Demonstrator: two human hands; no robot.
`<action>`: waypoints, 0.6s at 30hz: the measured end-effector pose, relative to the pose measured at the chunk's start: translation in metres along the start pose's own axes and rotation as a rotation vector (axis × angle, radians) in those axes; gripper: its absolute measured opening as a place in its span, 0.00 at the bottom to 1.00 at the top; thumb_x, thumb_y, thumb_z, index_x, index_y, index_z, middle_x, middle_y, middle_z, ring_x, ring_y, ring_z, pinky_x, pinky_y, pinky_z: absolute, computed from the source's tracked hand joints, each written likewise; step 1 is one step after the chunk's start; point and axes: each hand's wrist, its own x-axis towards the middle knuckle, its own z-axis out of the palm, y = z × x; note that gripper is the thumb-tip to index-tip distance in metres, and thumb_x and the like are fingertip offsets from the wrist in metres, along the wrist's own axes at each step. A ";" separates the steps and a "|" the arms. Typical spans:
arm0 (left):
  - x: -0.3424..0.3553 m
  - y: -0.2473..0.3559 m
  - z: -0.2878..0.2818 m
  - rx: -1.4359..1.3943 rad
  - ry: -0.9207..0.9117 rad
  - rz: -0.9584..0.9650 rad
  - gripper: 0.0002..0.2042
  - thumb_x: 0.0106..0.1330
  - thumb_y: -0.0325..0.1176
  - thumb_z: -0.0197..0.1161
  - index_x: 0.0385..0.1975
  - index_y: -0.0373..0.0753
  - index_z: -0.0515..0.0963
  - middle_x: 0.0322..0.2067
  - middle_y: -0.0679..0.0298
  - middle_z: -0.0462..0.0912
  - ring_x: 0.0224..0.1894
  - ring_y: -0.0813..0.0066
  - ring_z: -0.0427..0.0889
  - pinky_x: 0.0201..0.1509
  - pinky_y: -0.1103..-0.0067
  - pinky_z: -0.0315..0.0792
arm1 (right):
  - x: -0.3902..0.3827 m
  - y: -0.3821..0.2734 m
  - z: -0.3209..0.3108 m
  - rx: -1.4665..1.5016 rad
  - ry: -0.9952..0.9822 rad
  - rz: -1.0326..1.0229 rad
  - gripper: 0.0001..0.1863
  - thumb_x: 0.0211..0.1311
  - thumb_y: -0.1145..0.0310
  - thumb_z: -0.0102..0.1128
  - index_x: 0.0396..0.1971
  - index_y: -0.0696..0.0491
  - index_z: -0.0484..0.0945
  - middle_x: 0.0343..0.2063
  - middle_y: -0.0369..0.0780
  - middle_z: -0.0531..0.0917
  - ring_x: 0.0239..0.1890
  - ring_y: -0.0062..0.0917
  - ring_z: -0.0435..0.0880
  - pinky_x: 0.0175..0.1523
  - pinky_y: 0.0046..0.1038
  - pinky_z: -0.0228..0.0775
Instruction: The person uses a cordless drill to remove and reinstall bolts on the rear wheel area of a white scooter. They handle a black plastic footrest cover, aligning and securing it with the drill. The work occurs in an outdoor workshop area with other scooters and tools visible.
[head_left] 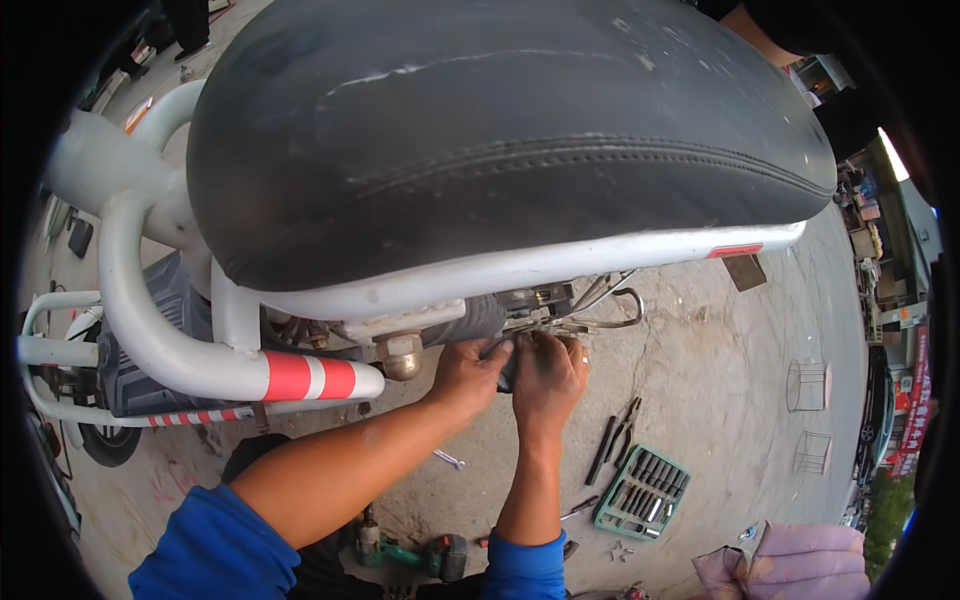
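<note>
Okay, dark piece (508, 374) sits between left hand (467, 377) and right hand (550, 380), pinched by both (fingertips partly hidden), equally near, visible length roughly upright in view

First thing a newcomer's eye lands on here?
Probably the big black seat, with a pale crease or scratch along its top, filling the upper middle of the view. Next, the red-and-white band on the frame's tube end, left of centre. Then the left hand and right hand, close together just below the seat, with a green socket set on the ground at lower right.
</note>
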 end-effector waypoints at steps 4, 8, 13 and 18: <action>0.001 -0.002 0.000 0.051 -0.004 0.031 0.12 0.73 0.35 0.62 0.38 0.30 0.84 0.29 0.68 0.83 0.32 0.85 0.72 0.36 0.78 0.69 | 0.005 0.000 -0.003 0.028 -0.036 0.020 0.08 0.53 0.71 0.70 0.33 0.55 0.84 0.31 0.43 0.81 0.37 0.42 0.78 0.46 0.41 0.68; 0.004 -0.005 -0.001 -0.010 -0.026 -0.011 0.12 0.73 0.35 0.62 0.39 0.31 0.84 0.31 0.68 0.84 0.33 0.85 0.74 0.38 0.79 0.70 | 0.009 -0.001 -0.003 -0.013 0.003 -0.093 0.06 0.55 0.71 0.68 0.32 0.55 0.83 0.30 0.43 0.80 0.36 0.43 0.78 0.46 0.43 0.67; 0.008 -0.011 -0.002 0.043 -0.014 -0.041 0.11 0.73 0.35 0.62 0.41 0.33 0.84 0.34 0.68 0.85 0.36 0.85 0.76 0.42 0.80 0.71 | 0.006 0.003 0.000 -0.113 -0.003 -0.190 0.06 0.56 0.71 0.68 0.32 0.55 0.81 0.31 0.44 0.79 0.36 0.43 0.78 0.45 0.43 0.65; 0.015 -0.016 -0.004 -0.257 -0.062 -0.145 0.08 0.73 0.32 0.61 0.43 0.35 0.85 0.36 0.70 0.85 0.37 0.85 0.77 0.44 0.79 0.71 | 0.010 0.013 -0.004 -0.079 -0.037 -0.156 0.08 0.53 0.68 0.70 0.28 0.56 0.81 0.28 0.45 0.79 0.36 0.42 0.79 0.44 0.42 0.66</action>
